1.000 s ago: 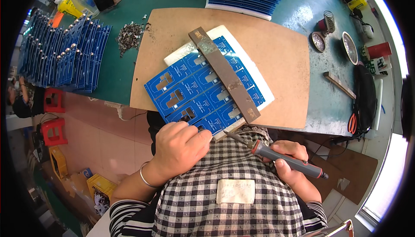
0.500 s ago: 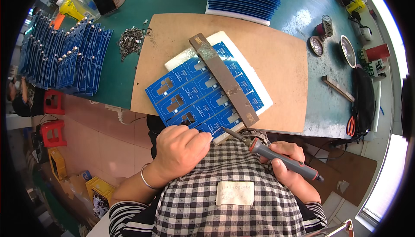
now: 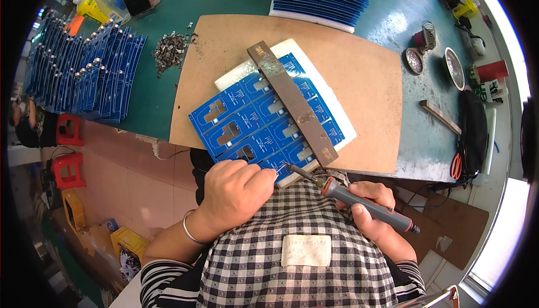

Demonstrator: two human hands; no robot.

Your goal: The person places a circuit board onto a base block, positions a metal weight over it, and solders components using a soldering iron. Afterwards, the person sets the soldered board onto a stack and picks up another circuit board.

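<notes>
fingers of the right hand (image 3: 377,228) grip a slim grey-and-red soldering iron (image 3: 352,198), its dark metal tip (image 3: 301,172) beyond them near flat blue circuit boards (image 3: 250,118), which lie just past the curled fingers of the left hand (image 3: 233,194), whose hold cannot be told.

No text legible enough to quote; blue rectangular circuit-board panel (image 3: 256,146) carries fine white print, repeated section by section, too small to read; cream rectangular patch (image 3: 306,250) on the black-and-white checked apron (image 3: 247,274) has faint handwriting, too blurred to read; long brown flat bar (image 3: 293,104) has pale marks near its upper end, can't tell if characters; yellow-labelled plastic bottle (image 3: 91,9) has dark print, illegible
</notes>
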